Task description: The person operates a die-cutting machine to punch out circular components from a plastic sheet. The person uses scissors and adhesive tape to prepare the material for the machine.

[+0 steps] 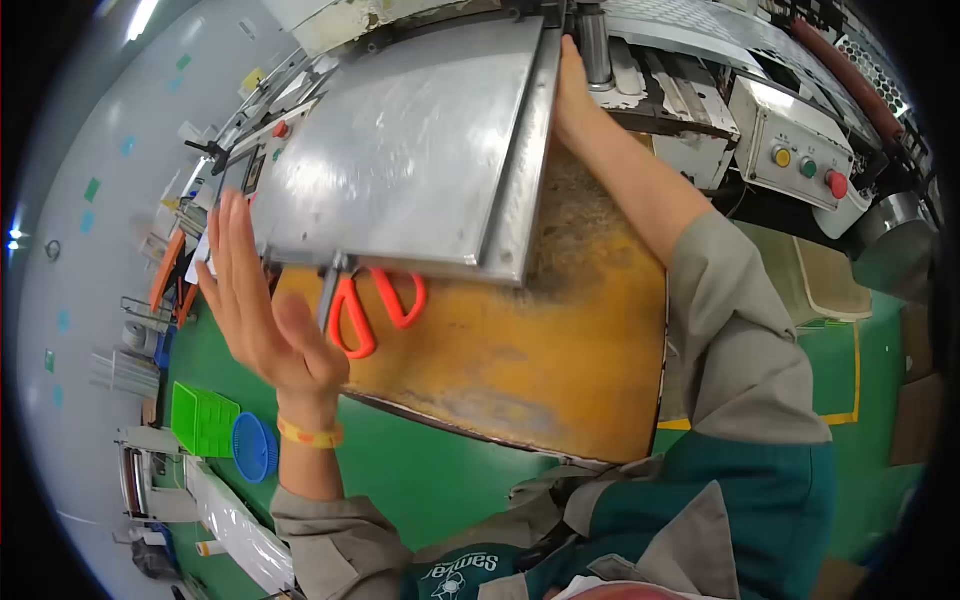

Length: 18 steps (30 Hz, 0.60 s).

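A thick metal plate (410,140) lies over a lower metal slab (522,190), whose edge shows along the right side. At the plate's near left corner, my left hand (262,320) is held upright with its fingers stretched out, holding nothing. My right hand (573,92) rests against the far right edge of the metal stack, its fingers mostly hidden there. Orange-handled scissors (352,322) lie on the worn yellow-brown tabletop (560,370), partly beneath the plate's front edge. A small metal rod (328,290) juts from that front edge.
A control box (795,145) with yellow, green and red buttons stands at the right, beside a metal post (595,45). Machine parts border the far side. A green crate (203,420) and a blue basket (255,447) are on the floor at left; a beige bin (840,285) is at right.
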Available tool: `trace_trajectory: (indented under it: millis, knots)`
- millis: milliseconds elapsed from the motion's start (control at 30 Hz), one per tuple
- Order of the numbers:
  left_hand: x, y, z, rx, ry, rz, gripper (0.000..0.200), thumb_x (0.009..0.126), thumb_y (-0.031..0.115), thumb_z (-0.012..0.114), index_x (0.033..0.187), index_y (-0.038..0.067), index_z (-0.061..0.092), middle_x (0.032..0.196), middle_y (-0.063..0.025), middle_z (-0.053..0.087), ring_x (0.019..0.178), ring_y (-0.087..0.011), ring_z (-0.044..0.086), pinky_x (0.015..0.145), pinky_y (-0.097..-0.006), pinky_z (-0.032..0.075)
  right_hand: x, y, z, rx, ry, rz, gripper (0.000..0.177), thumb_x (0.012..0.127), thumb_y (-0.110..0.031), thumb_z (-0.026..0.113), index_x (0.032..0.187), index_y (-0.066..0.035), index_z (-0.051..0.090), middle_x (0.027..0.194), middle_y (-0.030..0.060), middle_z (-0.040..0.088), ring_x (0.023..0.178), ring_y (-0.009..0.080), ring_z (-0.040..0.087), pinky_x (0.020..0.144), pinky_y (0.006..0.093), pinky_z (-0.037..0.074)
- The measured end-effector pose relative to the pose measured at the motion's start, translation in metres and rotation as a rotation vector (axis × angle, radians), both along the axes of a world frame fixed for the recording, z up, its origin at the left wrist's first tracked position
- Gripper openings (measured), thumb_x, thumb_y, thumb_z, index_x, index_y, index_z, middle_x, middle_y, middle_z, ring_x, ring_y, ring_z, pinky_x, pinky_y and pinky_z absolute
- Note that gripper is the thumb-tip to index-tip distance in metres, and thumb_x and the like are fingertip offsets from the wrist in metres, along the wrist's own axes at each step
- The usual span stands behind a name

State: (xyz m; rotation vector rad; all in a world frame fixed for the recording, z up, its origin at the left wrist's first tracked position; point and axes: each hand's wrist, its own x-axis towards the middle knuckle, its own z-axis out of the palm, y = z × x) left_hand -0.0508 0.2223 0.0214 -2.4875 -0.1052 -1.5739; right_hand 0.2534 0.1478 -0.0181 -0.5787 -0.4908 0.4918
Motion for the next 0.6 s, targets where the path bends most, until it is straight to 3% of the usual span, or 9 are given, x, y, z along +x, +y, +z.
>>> trace_trajectory:
  millis: [67, 167, 200, 233, 300, 367, 500, 533, 600]
  knots:
    - [0.028, 0.008, 0.000, -0.005, 0.012, 0.004, 0.047, 0.094, 0.026, 0.028, 0.129, 0.000, 0.044, 0.131, -0.0140, 0.048, 0.126, -0.0311, 0.039, 0.106, -0.0467, 0.016, 0.001, 0.003, -0.009, 0.049, -0.056, 0.023, 0.075, 0.088, -0.063, 0.011, 0.137, -0.009, 0.029, 0.140, 0.0171, 0.032, 0.127, 0.0358, 0.032, 0.103, 0.0520, 0.027]
    - [0.073, 0.021, -0.002, 0.019, 0.025, -0.010, 0.042, 0.096, 0.025, 0.029, 0.132, 0.009, 0.044, 0.135, -0.0086, 0.045, 0.128, -0.0274, 0.037, 0.106, -0.0503, 0.015, 0.007, 0.008, -0.007, 0.245, 0.205, 0.152, 0.076, 0.088, -0.064, 0.012, 0.136, -0.008, 0.031, 0.139, 0.0158, 0.033, 0.126, 0.0360, 0.033, 0.103, 0.0533, 0.026]
    - [0.088, 0.026, -0.003, 0.052, 0.020, 0.003, 0.042, 0.096, 0.027, 0.030, 0.133, 0.011, 0.043, 0.136, -0.0085, 0.043, 0.129, -0.0270, 0.036, 0.106, -0.0507, 0.014, -0.003, -0.002, 0.003, 0.198, 0.304, 0.125, 0.066, 0.093, -0.052, 0.016, 0.133, -0.003, 0.035, 0.135, 0.0189, 0.038, 0.124, 0.0345, 0.037, 0.104, 0.0452, 0.029]
    - [0.102, 0.031, -0.004, 0.086, 0.010, 0.016, 0.042, 0.096, 0.028, 0.030, 0.133, 0.014, 0.043, 0.137, -0.0084, 0.042, 0.130, -0.0266, 0.035, 0.106, -0.0511, 0.013, 0.001, -0.001, 0.004, 0.236, 0.318, 0.140, 0.067, 0.093, -0.053, 0.014, 0.133, -0.003, 0.034, 0.135, 0.0177, 0.039, 0.125, 0.0337, 0.036, 0.104, 0.0456, 0.029]
    - [0.123, 0.040, -0.005, 0.135, 0.032, 0.023, 0.043, 0.097, 0.033, 0.026, 0.134, 0.017, 0.041, 0.138, -0.0072, 0.040, 0.131, -0.0250, 0.032, 0.107, -0.0504, 0.011, 0.040, 0.024, -0.022, 0.096, 0.064, 0.043, 0.067, 0.093, -0.052, 0.011, 0.134, -0.005, 0.034, 0.135, 0.0160, 0.040, 0.125, 0.0325, 0.036, 0.103, 0.0465, 0.029]
    - [0.140, 0.043, -0.002, 0.180, 0.036, 0.021, 0.047, 0.098, 0.036, 0.019, 0.135, 0.016, 0.040, 0.139, -0.0051, 0.040, 0.132, -0.0226, 0.031, 0.108, -0.0485, 0.010, 0.016, 0.012, -0.004, 0.233, 0.180, 0.097, 0.066, 0.092, -0.053, 0.011, 0.134, -0.008, 0.035, 0.135, 0.0136, 0.040, 0.124, 0.0307, 0.037, 0.101, 0.0463, 0.031]
    - [0.143, 0.044, 0.001, 0.205, 0.119, -0.083, 0.041, 0.097, 0.029, 0.028, 0.131, 0.014, 0.045, 0.131, -0.0100, 0.048, 0.124, -0.0284, 0.041, 0.104, -0.0403, 0.026, 0.027, 0.015, -0.003, 0.314, 0.192, 0.195, 0.073, 0.088, -0.063, 0.017, 0.130, -0.006, 0.039, 0.131, 0.0149, 0.044, 0.120, 0.0323, 0.042, 0.100, 0.0476, 0.033]
    - [0.143, 0.045, 0.001, 0.239, 0.113, -0.060, 0.038, 0.096, 0.025, 0.034, 0.128, 0.010, 0.048, 0.124, -0.0124, 0.053, 0.115, -0.0269, 0.049, 0.095, -0.0349, 0.037, 0.029, 0.014, -0.005, 0.283, 0.182, 0.176, 0.072, 0.088, -0.063, 0.020, 0.129, -0.006, 0.040, 0.131, 0.0151, 0.044, 0.119, 0.0319, 0.042, 0.099, 0.0467, 0.034]
    - [0.140, 0.040, -0.002, 0.007, 0.183, -0.103, 0.037, 0.096, 0.025, 0.035, 0.125, 0.007, 0.050, 0.118, -0.0124, 0.056, 0.108, -0.0243, 0.054, 0.090, -0.0329, 0.041, 0.030, 0.015, -0.009, 0.278, 0.195, 0.191, 0.071, 0.088, -0.063, 0.023, 0.127, -0.006, 0.042, 0.131, 0.0149, 0.044, 0.119, 0.0310, 0.043, 0.099, 0.0454, 0.034]
